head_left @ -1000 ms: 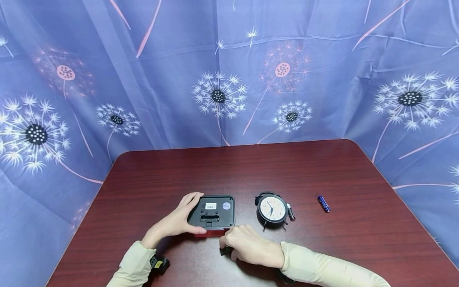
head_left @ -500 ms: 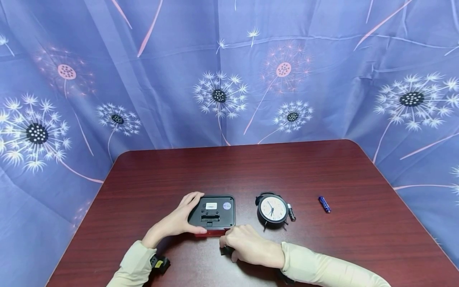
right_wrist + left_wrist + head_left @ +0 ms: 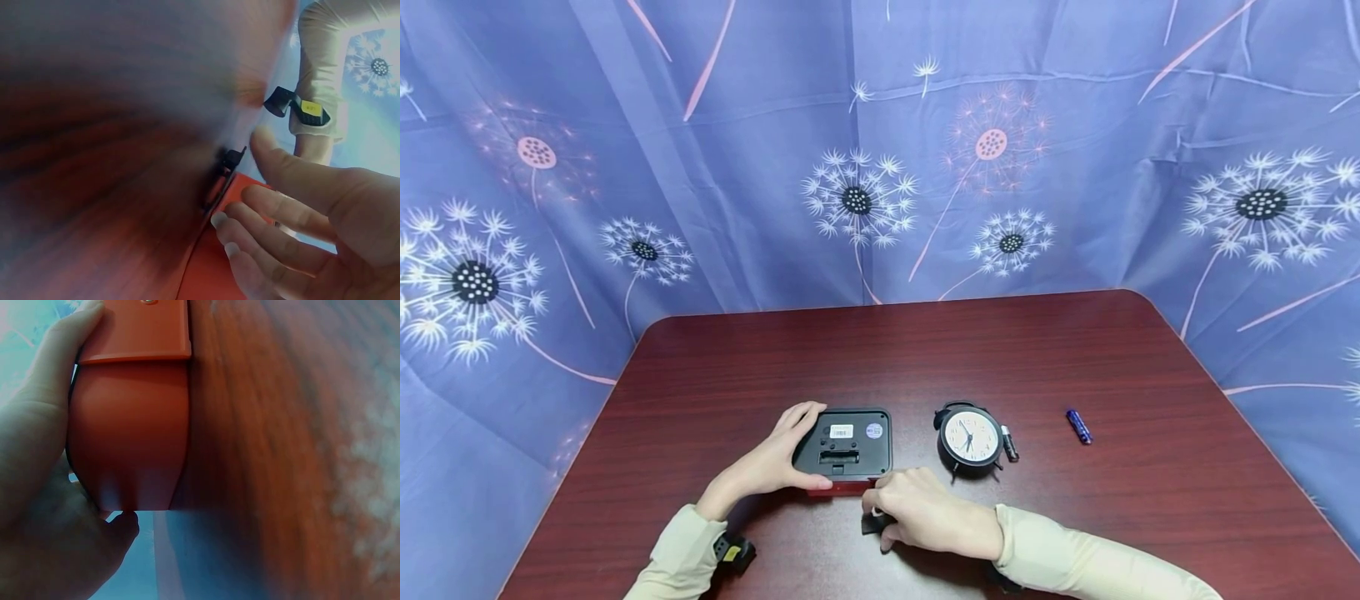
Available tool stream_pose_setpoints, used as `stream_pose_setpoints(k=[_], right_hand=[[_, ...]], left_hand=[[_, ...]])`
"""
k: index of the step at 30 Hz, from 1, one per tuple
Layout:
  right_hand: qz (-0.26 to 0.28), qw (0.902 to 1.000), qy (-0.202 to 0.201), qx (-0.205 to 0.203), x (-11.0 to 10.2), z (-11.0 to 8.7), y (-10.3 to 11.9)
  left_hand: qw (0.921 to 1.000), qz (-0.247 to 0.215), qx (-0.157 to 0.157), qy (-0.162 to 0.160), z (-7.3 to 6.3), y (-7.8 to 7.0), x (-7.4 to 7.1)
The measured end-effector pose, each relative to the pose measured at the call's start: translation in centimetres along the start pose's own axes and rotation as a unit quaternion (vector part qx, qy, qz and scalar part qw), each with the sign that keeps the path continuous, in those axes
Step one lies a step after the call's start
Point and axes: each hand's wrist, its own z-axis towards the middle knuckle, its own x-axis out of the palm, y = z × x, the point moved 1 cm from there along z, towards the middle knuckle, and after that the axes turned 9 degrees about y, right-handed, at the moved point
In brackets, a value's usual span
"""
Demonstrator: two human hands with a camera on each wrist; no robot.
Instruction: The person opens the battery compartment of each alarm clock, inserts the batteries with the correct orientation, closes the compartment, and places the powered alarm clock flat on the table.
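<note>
A red box-shaped device lies with its black back (image 3: 872, 458) facing up; its battery slot (image 3: 838, 457) is uncovered. My left hand (image 3: 767, 462) grips its left end, thumb at the near edge and fingers at the far side. In the left wrist view the red casing (image 3: 131, 425) fills the space beside that hand. My right hand (image 3: 921, 512) is over the table at the device's near right corner. Just past its fingertips lies a small black plastic piece (image 3: 232, 160), also visible as a black piece (image 3: 874, 523) below the hand. Thumb and fingers stand apart in the right wrist view.
A black twin-bell alarm clock (image 3: 970, 437) stands right of the device. Against its right side is a dark battery (image 3: 1009, 444), and farther right lies a blue battery (image 3: 1078, 427). A patterned blue curtain (image 3: 760, 167) hangs behind the red-brown table (image 3: 715, 367).
My right hand has shifted slightly to the right, and more of the black piece shows under it. The left hand and the device have stayed put.
</note>
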Motion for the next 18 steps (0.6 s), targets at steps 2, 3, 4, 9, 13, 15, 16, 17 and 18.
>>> stream_pose_setpoints(k=[2,3,4,9,13,15,16,17,18], right_hand=[[0.001,0.9999,-0.013,-0.004,0.0,-0.1,-0.1],[0.000,0.9998,-0.021,-0.005,-0.1,-0.1,-0.1],[0.001,0.9996,-0.028,-0.007,-0.1,-0.2,-0.1],[-0.004,0.9988,-0.050,0.000,-0.4,-0.4,-0.2],[-0.012,0.9980,-0.060,0.017,-1.0,-0.6,-0.4],[-0.015,0.9971,-0.072,0.022,-1.4,-0.7,-0.6],[-0.018,0.9964,-0.080,0.022,-1.5,-0.7,-0.8],[-0.017,0.9957,-0.088,0.022,-1.7,-0.8,-0.9],[-0.014,0.9950,-0.097,0.022,-2.0,-0.9,-1.1]], left_hand=[[1.0000,-0.001,-0.001,0.000,0.0,0.0,0.0],[1.0000,-0.001,-0.002,0.001,0.0,0.0,0.0],[1.0000,0.000,-0.002,0.002,0.0,0.0,0.0],[1.0000,0.000,-0.004,0.003,0.0,0.0,0.0],[1.0000,-0.002,-0.004,0.003,0.0,0.1,0.0],[1.0000,-0.003,-0.005,0.004,0.0,0.1,0.0],[1.0000,-0.004,-0.004,0.004,0.0,0.1,0.0],[1.0000,-0.005,-0.004,0.005,0.0,0.1,0.0],[1.0000,-0.005,-0.005,0.006,0.0,0.1,0.0]])
